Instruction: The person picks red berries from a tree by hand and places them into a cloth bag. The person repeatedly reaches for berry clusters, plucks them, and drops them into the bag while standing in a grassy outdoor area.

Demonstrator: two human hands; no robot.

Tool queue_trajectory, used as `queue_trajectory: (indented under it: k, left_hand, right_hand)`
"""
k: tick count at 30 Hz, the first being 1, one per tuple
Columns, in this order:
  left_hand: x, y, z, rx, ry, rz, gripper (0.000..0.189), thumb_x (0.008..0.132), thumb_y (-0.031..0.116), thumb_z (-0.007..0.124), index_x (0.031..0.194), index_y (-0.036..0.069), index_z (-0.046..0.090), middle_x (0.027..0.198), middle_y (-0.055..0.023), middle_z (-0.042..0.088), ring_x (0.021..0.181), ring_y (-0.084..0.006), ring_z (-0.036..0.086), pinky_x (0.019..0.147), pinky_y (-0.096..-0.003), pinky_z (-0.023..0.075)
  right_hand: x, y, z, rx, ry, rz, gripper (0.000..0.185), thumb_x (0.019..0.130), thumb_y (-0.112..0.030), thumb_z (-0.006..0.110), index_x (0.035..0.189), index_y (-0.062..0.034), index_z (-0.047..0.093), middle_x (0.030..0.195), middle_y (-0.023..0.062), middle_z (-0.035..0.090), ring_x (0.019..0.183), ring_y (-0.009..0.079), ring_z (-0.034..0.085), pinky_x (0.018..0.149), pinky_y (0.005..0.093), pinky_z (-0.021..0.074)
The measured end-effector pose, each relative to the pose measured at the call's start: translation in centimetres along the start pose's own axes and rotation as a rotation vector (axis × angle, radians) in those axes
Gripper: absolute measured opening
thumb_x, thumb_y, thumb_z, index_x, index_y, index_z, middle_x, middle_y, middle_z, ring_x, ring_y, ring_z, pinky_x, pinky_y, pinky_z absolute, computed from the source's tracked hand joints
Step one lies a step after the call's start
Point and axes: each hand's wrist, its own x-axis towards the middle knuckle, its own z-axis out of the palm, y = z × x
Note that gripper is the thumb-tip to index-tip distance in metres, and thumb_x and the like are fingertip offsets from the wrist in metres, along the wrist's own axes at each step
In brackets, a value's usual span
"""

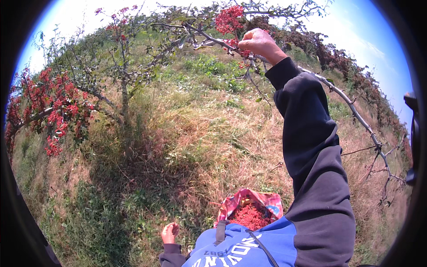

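High in front of me, my right hand (259,44) is closed, its fingertips curled at the twig of a red Sichuan pepper cluster (229,20). The fingers hide the exact spot they pinch. Smaller red berries show just below the hand, along a thorny grey branch (213,39) that runs behind my wrist. Low at my left side is my left hand (170,232), away from the branches with its fingers bent; whether anything small is in it cannot be seen. Against my front hangs a pink patterned cloth bag (230,204), its mouth wide, holding a heap of picked red clusters (250,217).
The bare thorny branch (358,115) arches down past my right arm. On the left stands a shrub with heavy red clusters (60,110) and a thin trunk (124,93). Dry grass (213,133) and green weeds (93,213) cover the ground. A strap (221,232) crosses my chest.
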Motion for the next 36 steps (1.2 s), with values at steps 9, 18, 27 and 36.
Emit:
queue_trajectory:
  k: [9, 18, 27, 36]
  left_hand:
    - [-0.2, -0.9, -1.1, 0.023, 0.015, 0.007, 0.014, 0.081, 0.017, 0.05, 0.09, 0.008, 0.056, 0.085, -0.0059, 0.062, 0.073, -0.0135, 0.06, 0.06, -0.024, 0.0454]
    - [0.6, -0.7, -1.4, 0.055, -0.022, -0.039, 0.016, 0.083, 0.018, 0.05, 0.093, 0.007, 0.056, 0.087, -0.0057, 0.062, 0.078, -0.0149, 0.06, 0.065, -0.0244, 0.045]
    - [2.1, 0.7, 1.0, 0.1, -0.096, -0.054, 0.016, 0.082, 0.015, 0.049, 0.094, 0.005, 0.055, 0.087, -0.0073, 0.061, 0.077, -0.0162, 0.06, 0.063, -0.026, 0.048]
    - [6.4, 13.7, 11.7, 0.287, -0.343, 0.298, 0.017, 0.083, 0.016, 0.051, 0.096, 0.005, 0.056, 0.089, -0.0045, 0.061, 0.079, -0.01, 0.058, 0.066, -0.0183, 0.0435]
  right_hand:
    - [-0.1, 3.6, -0.3, 0.162, 0.288, -0.117, 0.023, 0.067, -0.028, 0.062, 0.072, -0.0054, 0.062, 0.062, 0.0042, 0.059, 0.059, 0.0143, 0.057, 0.055, 0.0291, 0.0445]
    - [-8.9, 3.3, 0.4, 1.504, 0.063, 0.156, 0.013, 0.079, -0.014, 0.053, 0.083, -0.0028, 0.056, 0.069, 0.0034, 0.056, 0.056, 0.0115, 0.053, 0.055, 0.0245, 0.0449]
    - [-24.8, 6.6, 7.0, 1.008, -0.942, 0.364, 0.016, 0.08, -0.015, 0.053, 0.089, -0.0024, 0.055, 0.071, 0.0004, 0.056, 0.059, 0.0086, 0.054, 0.054, 0.0225, 0.0437]
    - [-39.9, 10.9, 17.9, 0.971, -0.932, 0.501, 0.012, 0.079, -0.012, 0.053, 0.087, -0.0043, 0.058, 0.075, 0.0018, 0.057, 0.064, 0.0099, 0.053, 0.056, 0.0242, 0.0446]
